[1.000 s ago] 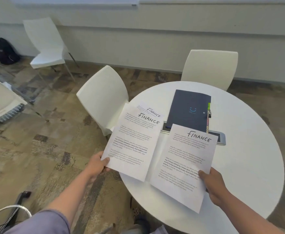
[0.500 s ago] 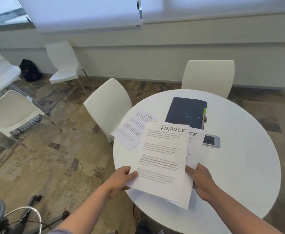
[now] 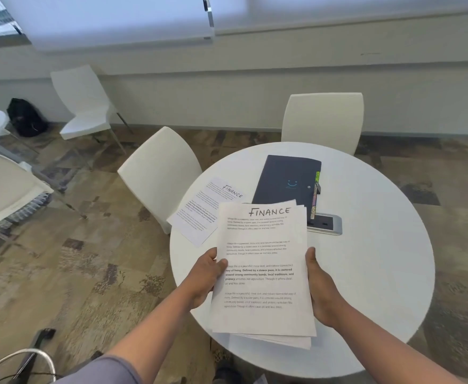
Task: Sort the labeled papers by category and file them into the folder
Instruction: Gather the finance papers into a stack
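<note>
Two separate white printed sheets of a second ago now merged into one squared stack of white printed papers, headed FINANCE in black marker. Left hand gripping left edge, thumb over top sheet. Right hand clasping right edge, fingers hidden beneath. Stack held just above near part of round white table; lower sheets fanned slightly at bottom right corner and top right, not fully flush.

Judgement: Finance category being gathered; filing not yet begun.

Beyond, toward left rim: single white printed sheet, also marked FINANCE, lying flat and skewed, apart from the stack, one corner past table edge. Probably next to join.

Farther: closed dark navy folder flat on table, coloured tabs along its right edge. Silver phone just beside its near corner, partly tucked beneath.
</note>
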`<state>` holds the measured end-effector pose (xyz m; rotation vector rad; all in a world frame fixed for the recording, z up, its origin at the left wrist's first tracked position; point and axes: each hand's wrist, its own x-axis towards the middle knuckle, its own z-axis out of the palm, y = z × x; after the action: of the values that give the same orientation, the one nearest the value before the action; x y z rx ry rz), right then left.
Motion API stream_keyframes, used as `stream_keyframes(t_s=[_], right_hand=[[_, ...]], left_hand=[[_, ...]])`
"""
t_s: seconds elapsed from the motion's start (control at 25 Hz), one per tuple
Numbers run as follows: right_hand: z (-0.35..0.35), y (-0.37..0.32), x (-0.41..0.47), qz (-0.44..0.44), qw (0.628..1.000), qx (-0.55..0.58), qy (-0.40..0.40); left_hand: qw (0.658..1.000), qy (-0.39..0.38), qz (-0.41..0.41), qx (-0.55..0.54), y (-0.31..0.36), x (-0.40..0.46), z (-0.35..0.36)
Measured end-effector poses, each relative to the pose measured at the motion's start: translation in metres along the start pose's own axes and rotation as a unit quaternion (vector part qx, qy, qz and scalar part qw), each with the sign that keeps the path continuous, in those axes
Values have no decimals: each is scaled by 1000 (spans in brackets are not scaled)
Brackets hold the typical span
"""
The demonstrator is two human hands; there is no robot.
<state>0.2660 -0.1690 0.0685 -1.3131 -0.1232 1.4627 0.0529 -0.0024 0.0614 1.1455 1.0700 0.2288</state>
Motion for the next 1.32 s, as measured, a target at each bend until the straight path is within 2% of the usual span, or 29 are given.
stream_keyframes(t_s=[0.16,0.36,0.48,0.6,1.04,1.08,1.16,1.24,1.32], right_hand=[[-1,-5,8,-103,989,-93,52],[3,-9,25,-149,969,-178,85],[5,0,35,-139,964,-208,87],[6,13,44,-121,956,-255,83],[40,9,104,-52,960,-224,160],[43,7,110,-46,959,-221,169],[51,4,123,-40,962,-196,185],[59,3,134,-42,965,-157,207],[67,5,143,-38,965,-122,231]], left_hand=[[999,10,48,1,3,8,7],[992,41,121,17,7,19,4],[993,42,103,43,-5,29,-5],[994,8,75,82,-21,41,-16],[990,-118,22,77,-2,110,-75],[989,-110,21,94,2,120,-85],[988,-14,25,153,5,147,-113],[971,99,20,218,5,178,-145],[945,141,-19,296,4,208,-180]])
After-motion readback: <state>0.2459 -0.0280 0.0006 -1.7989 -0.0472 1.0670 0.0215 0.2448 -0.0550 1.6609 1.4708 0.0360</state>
